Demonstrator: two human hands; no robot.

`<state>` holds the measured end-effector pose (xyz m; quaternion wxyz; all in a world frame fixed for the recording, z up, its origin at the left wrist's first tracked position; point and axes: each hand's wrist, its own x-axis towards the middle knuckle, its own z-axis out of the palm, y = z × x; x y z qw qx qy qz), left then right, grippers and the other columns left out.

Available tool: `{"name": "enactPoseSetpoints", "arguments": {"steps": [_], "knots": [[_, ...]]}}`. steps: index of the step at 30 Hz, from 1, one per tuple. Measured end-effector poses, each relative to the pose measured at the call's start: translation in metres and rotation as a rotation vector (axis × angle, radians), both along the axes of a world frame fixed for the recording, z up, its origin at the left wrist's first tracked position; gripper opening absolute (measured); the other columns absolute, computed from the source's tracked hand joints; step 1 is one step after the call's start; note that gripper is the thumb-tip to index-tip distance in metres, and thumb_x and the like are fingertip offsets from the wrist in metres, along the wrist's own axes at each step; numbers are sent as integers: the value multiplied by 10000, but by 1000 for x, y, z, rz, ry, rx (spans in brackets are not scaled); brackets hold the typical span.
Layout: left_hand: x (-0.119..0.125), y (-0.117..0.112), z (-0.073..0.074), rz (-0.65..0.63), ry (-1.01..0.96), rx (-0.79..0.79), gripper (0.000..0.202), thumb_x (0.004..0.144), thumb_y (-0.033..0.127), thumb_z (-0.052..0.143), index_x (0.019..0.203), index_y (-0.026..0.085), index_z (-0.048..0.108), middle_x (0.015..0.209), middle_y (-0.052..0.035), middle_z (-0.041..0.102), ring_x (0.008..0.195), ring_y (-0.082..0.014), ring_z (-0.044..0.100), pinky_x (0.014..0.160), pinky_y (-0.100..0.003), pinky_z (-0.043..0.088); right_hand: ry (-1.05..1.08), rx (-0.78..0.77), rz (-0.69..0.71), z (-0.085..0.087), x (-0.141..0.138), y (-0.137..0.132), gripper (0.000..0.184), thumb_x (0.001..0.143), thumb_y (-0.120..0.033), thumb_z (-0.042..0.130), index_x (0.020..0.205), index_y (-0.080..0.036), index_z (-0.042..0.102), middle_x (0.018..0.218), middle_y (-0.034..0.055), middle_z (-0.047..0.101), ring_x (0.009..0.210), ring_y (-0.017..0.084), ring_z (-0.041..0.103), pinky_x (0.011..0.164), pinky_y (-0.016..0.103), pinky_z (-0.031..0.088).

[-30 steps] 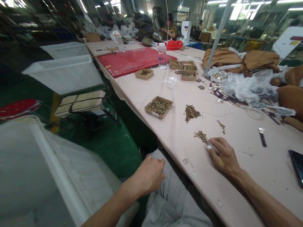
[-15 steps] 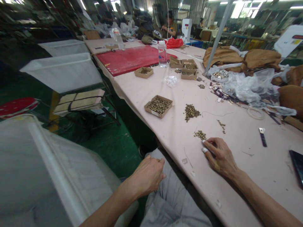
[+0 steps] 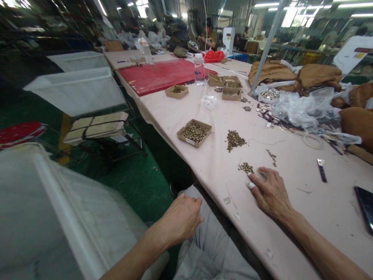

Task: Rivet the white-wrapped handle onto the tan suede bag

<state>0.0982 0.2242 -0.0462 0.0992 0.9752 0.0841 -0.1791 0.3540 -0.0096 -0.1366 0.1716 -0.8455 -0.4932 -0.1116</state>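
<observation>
My right hand (image 3: 271, 193) rests on the table with its fingers spread, white wraps on two fingertips. One fingertip touches the edge of a small group of brass-coloured studs (image 3: 246, 167). Beyond it lies a larger heap of studs (image 3: 234, 140), with a few loose studs (image 3: 271, 157) to the right. My left hand (image 3: 184, 215) is held over my lap, fingers loosely curled in and back turned up; whatever is inside the curl is hidden. An open cardboard box (image 3: 201, 143) full of studs stands near the table's left edge.
More small boxes (image 3: 177, 94) stand further back by a water bottle (image 3: 199, 69). A blade-like tool (image 3: 322, 171) and a phone (image 3: 364, 206) lie right. Plastic bags (image 3: 309, 111) and brown cloth goods (image 3: 320, 76) crowd the far right. White bins (image 3: 72, 91) stand left.
The fingers of my right hand have spread apart, the index finger lifting away from the others beside the studs. My left hand stays where it was.
</observation>
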Motion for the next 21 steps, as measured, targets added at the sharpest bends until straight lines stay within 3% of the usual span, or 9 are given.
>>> {"name": "enactPoseSetpoints", "arguments": {"steps": [4, 8, 13, 21], "knots": [[1, 0, 4, 11, 21, -4, 237, 964, 342, 552, 1020, 138, 658, 913, -144, 733, 906, -334, 716, 951, -494, 472, -58, -51, -52, 2, -1, 2, 450, 978, -374, 561, 1418, -307, 624, 1652, 125, 268, 1496, 448, 247, 1159, 696, 302], [1, 1, 4, 25, 28, -13, 243, 965, 351, 546, 1030, 147, 661, 922, -143, 735, 919, -325, 716, 953, -475, 473, -67, -120, -69, 3, -6, 2, 473, 1014, -379, 501, 1476, -304, 566, 1703, 121, 182, 1552, 442, 161, 1190, 728, 222], [0, 2, 0, 40, 15, -26, 228, 956, 346, 551, 1020, 155, 658, 931, -145, 735, 920, -333, 712, 933, -474, 479, -54, -165, -94, -1, -7, 0, 520, 1033, -415, 476, 1536, -287, 499, 1734, 131, 82, 1575, 456, 79, 1184, 748, 210], [1, 3, -1, 33, 16, -22, 204, 955, 333, 554, 1017, 162, 648, 939, -135, 741, 934, -337, 716, 959, -494, 473, -41, -177, -129, -8, 3, 1, 556, 1038, -437, 478, 1577, -307, 437, 1739, 136, 76, 1572, 471, 80, 1169, 763, 220]]}}
